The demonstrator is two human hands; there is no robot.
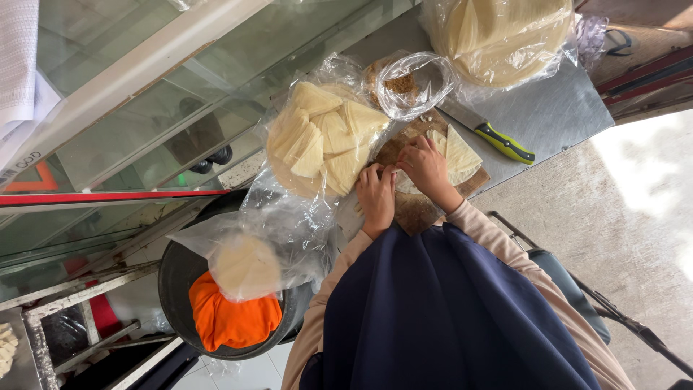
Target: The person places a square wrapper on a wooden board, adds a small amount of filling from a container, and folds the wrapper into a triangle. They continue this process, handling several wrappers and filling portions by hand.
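Observation:
My left hand (377, 193) and my right hand (426, 165) are close together over a round wooden board (413, 209) on a metal counter (556, 108). The fingers of both hands pinch a thin pale pastry sheet (401, 182) lying on the board. Just beyond my right hand on the board lie wedge-shaped cut sheets (459, 153). A pile of folded pale triangles (325, 137) sits on open clear plastic to the left of my hands. My sleeves are beige and a navy garment covers my front.
A knife with a green and black handle (505, 142) lies on the counter. A small bag of brown filling (404, 83) and a big bag of round sheets (505, 36) lie beyond. A black pan (173, 289) holds an orange cloth (231, 321) and a bag of sheets (245, 267). Left is a glass cabinet (144, 123).

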